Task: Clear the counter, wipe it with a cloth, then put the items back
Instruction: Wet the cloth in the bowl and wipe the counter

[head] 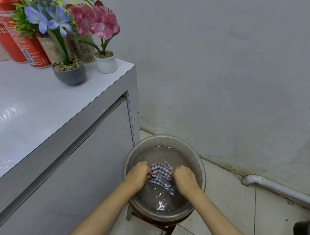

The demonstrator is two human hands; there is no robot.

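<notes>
Head view: cloth (161, 173) in the basin (165, 138), not on the counter (34, 102)

The left hand (138, 172) and right hand (184, 176) each grip one end of the checked cloth. Their fingers are curled into the fabric, knuckles up, with a bunched stretch of it between them. Both hands sit at the waterline. Part of the cloth rises above the water and the rest trails under the surface toward the person. The round metal basin is well filled and stands on a low stool (170, 227) on the tiled floor, just beside the end of the counter.

Up on the counter, the cans (14, 38), jars (84, 50), grey pot (69, 73) and white pot (106, 63), the pots holding artificial flowers, stand crowded at the far corner by the wall. The near stretch of the top shows a wet-looking sheen at the left edge.

The step in hand looks like wetting or rinsing the cloth. Whether the wiping is ahead or partly done cannot be settled from here, though the sheen hints at some. Next, the cloth needs lifting clear and wringing over the basin, the hands twisting against each other, so it does not drip across the floor on the way to the counter. The things in the corner would need shifting for that patch to be wiped.
</notes>
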